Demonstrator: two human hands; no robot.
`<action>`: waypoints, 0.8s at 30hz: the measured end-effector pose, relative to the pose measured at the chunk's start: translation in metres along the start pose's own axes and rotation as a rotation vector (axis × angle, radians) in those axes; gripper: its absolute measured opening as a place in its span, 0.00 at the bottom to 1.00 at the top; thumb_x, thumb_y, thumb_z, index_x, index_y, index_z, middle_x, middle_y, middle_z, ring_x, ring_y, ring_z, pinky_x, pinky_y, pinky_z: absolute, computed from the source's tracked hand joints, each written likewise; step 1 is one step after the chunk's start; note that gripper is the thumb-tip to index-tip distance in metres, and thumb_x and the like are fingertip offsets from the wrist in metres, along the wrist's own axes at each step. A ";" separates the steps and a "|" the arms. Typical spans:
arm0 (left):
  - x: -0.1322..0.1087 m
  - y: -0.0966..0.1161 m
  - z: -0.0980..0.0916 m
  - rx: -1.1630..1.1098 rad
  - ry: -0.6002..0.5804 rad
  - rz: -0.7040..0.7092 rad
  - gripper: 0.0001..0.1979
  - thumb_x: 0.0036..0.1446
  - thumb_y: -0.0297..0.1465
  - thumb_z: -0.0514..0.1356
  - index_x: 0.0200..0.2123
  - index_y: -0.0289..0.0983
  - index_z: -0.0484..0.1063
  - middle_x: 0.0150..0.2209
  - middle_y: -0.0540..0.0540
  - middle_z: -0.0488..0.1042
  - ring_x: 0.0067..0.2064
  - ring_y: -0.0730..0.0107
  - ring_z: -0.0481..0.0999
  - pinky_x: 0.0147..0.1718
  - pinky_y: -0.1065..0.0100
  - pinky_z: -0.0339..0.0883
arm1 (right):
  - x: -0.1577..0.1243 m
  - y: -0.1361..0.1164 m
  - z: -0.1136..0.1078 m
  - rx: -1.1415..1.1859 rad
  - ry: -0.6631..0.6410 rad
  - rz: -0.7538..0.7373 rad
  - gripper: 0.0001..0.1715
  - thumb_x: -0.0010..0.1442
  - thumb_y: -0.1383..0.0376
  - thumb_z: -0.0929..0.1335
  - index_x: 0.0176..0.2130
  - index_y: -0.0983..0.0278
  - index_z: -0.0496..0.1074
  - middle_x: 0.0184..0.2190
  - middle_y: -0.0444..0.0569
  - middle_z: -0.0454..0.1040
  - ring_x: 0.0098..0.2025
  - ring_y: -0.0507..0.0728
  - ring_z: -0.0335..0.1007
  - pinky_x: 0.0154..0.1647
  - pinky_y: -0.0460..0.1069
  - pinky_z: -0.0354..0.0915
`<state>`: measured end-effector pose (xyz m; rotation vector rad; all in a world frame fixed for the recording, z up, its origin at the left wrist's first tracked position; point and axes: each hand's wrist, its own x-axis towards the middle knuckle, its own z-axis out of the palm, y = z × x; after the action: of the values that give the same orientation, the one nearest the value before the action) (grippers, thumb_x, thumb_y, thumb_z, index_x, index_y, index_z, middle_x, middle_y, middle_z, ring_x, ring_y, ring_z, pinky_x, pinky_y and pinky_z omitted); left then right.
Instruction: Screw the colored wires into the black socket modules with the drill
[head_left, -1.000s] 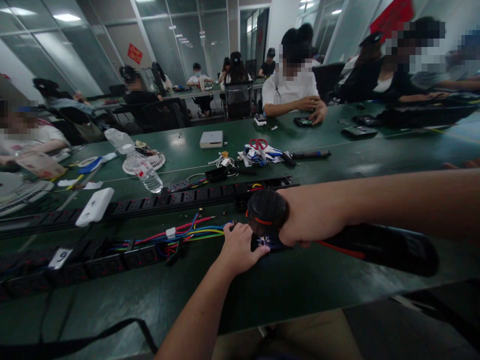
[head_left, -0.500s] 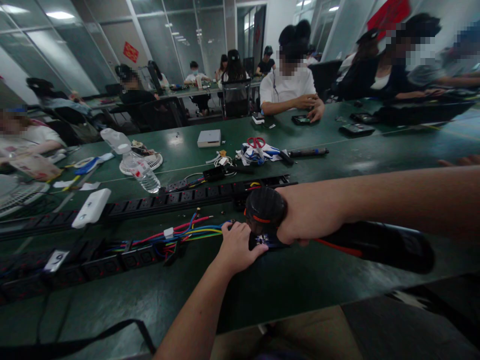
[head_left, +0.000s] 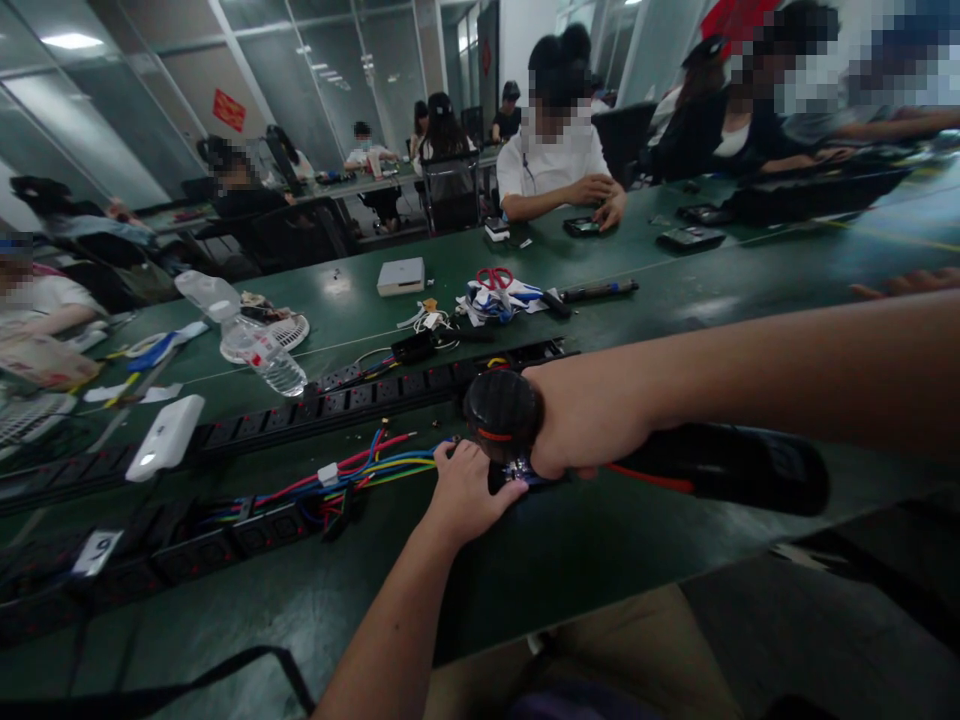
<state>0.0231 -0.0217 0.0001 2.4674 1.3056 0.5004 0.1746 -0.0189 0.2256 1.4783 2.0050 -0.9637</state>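
My right hand point(head_left: 589, 410) is wrapped round a black cordless drill point(head_left: 501, 410) with orange trim. Its rounded back end faces up and its long black body reaches to the right under my forearm. The bit is hidden. Just left of the drill, my left hand point(head_left: 474, 490) steadies a small blue-and-silver part point(head_left: 516, 468) between thumb and fingers, under the drill; most of this part is covered. Red, blue, yellow and green wires point(head_left: 390, 460) run from an opened black power strip point(head_left: 240, 545) to my left fingertips.
Behind lies a second black socket strip point(head_left: 352, 400), with a white block point(head_left: 166, 437) on it. A water bottle point(head_left: 274, 362), red-handled scissors point(head_left: 495, 278) among scraps, a black-handled tool point(head_left: 600, 290) and a white box point(head_left: 400, 277) are beyond. A person point(head_left: 555, 165) works across the green table point(head_left: 600, 580).
The view has shifted slightly, so most things appear a little further left. Both hands keep their places at the small part, the drill still in my right hand.
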 end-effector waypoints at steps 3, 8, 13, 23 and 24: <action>0.000 0.000 0.002 0.009 -0.011 0.000 0.21 0.60 0.49 0.58 0.49 0.41 0.72 0.50 0.42 0.75 0.53 0.53 0.69 0.57 0.49 0.49 | -0.003 -0.001 0.003 0.001 0.078 0.010 0.09 0.53 0.72 0.66 0.34 0.68 0.77 0.23 0.45 0.75 0.28 0.56 0.74 0.27 0.48 0.65; 0.001 -0.002 0.003 0.007 -0.012 -0.004 0.23 0.59 0.49 0.59 0.50 0.40 0.71 0.49 0.41 0.76 0.53 0.52 0.69 0.56 0.49 0.50 | -0.005 0.000 0.005 -0.012 0.100 0.024 0.07 0.51 0.71 0.67 0.27 0.67 0.76 0.20 0.45 0.75 0.26 0.56 0.73 0.25 0.48 0.62; 0.000 -0.005 0.004 -0.006 -0.002 -0.006 0.24 0.58 0.50 0.60 0.50 0.40 0.71 0.49 0.41 0.76 0.54 0.51 0.69 0.57 0.48 0.51 | -0.004 0.002 0.005 -0.075 0.131 0.015 0.08 0.52 0.71 0.67 0.28 0.67 0.77 0.20 0.45 0.74 0.26 0.56 0.72 0.25 0.49 0.59; -0.001 -0.010 0.008 -0.069 -0.019 0.012 0.25 0.56 0.49 0.62 0.53 0.44 0.72 0.56 0.42 0.73 0.62 0.46 0.63 0.62 0.43 0.48 | -0.014 -0.008 0.018 -0.211 0.209 0.015 0.03 0.55 0.69 0.70 0.30 0.66 0.76 0.20 0.44 0.71 0.30 0.57 0.72 0.28 0.51 0.55; -0.001 -0.009 0.008 -0.072 -0.022 0.007 0.26 0.55 0.50 0.62 0.53 0.45 0.72 0.55 0.42 0.73 0.62 0.46 0.63 0.62 0.42 0.48 | -0.013 -0.008 0.019 -0.154 0.233 0.036 0.03 0.53 0.70 0.71 0.27 0.67 0.76 0.18 0.43 0.70 0.31 0.58 0.73 0.28 0.51 0.54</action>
<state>0.0193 -0.0180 -0.0109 2.4126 1.2485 0.5116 0.1707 -0.0429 0.2248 1.5952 2.1516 -0.6300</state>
